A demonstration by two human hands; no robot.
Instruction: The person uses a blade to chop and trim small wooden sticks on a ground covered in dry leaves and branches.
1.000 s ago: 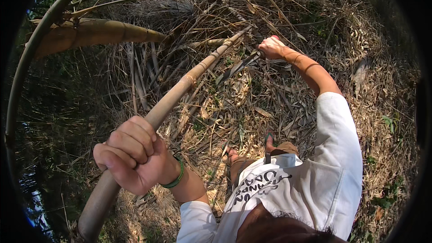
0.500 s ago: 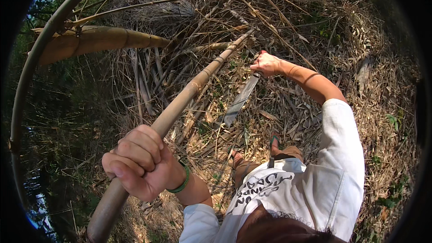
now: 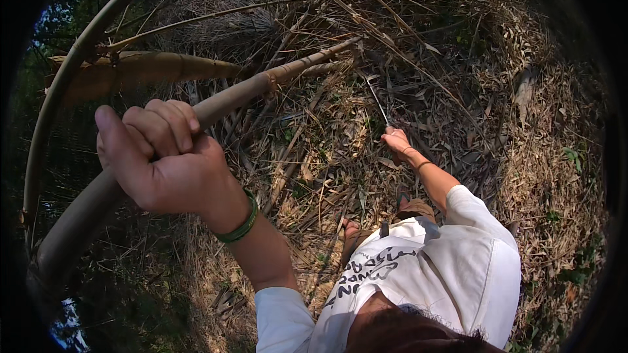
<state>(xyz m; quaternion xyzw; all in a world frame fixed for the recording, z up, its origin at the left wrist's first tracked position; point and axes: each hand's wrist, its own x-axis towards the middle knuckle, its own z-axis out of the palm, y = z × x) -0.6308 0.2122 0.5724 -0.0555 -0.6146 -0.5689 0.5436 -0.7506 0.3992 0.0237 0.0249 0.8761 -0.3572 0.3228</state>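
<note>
Tan pole (image 3: pixel 239 93) runs through the curled left hand (image 3: pixel 163 163).

1. Woody pole (image 3: pixel 237 94): matt and mostly smooth, with rougher raised rings.
2. Thin blade (image 3: pixel 377 100): metal, with a bright glint.
3. White shirt (image 3: pixel 458 268): soft, matt, creased cloth.
4. Green wristband (image 3: pixel 243 223): smooth, with a slight sheen.
5. Leaf litter (image 3: pixel 543 176): dry, papery, rough.

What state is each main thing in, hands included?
Long tan bamboo pole: held, slanting
Bare left hand: closed around the pole
Long metal knife: held, blade bare
Bare right hand: closed on the knife
Green looped wristband: worn
Slender tan bamboo stem: arched
White fabric shirt: worn
</note>
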